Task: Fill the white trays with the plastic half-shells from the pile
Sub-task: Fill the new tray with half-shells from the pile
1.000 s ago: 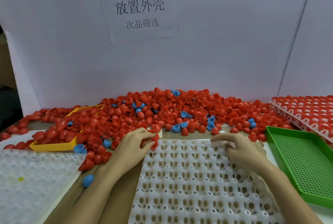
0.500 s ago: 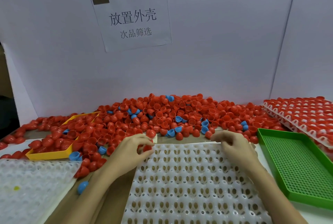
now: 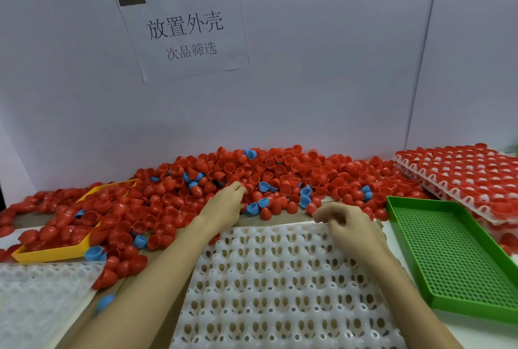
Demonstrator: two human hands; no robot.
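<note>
A big pile of red half-shells, with a few blue ones mixed in, lies along the back wall. An empty white tray with rows of holes lies in front of me. My left hand reaches past the tray's far left corner into the pile, its fingers stretched out and their tips among the red shells. My right hand sits at the tray's far edge, fingers curled over the rim.
A yellow tray half buried in red shells lies at the left. Another white tray is at the near left. A green perforated tray lies at the right, with stacked white trays full of red shells behind it. A stray blue shell lies by my left forearm.
My left hand has left the tray's far left corner, where it held a red shell, and moved forward into the pile. My right hand stays at the tray's far edge.
</note>
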